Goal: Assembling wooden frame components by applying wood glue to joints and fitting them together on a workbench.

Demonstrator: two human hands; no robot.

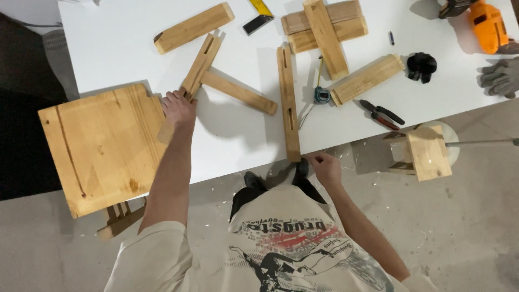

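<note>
- Left arm stretched forward over the white table (124,48), elbow almost straight, left hand (178,108) lying palm down on the lower end of a slotted wooden rail (198,69).
- Fingers of this hand together, curled over the rail end and pressing it to the table — not a full grip around it, as far as visible.
- Rail itself lying diagonal, joined with a second rail (238,92) in a T shape; lower end just beside the corner of a wide wooden panel (102,146), which overhangs the table edge.
- Right arm bent, forearm coming up from the lower right, right hand (326,166) at the near table edge.
- Fingers here curled close together beside the near end of a long slotted rail (289,103); cannot tell if really clamped on it or only touching.
- Long rail lying nearly straight away from the body, its near end at the table edge.
- Farther on the table — more wooden blocks (324,30), a tape measure (321,95), pliers (381,114), an orange drill (486,24), a grey glove (500,77).
</note>
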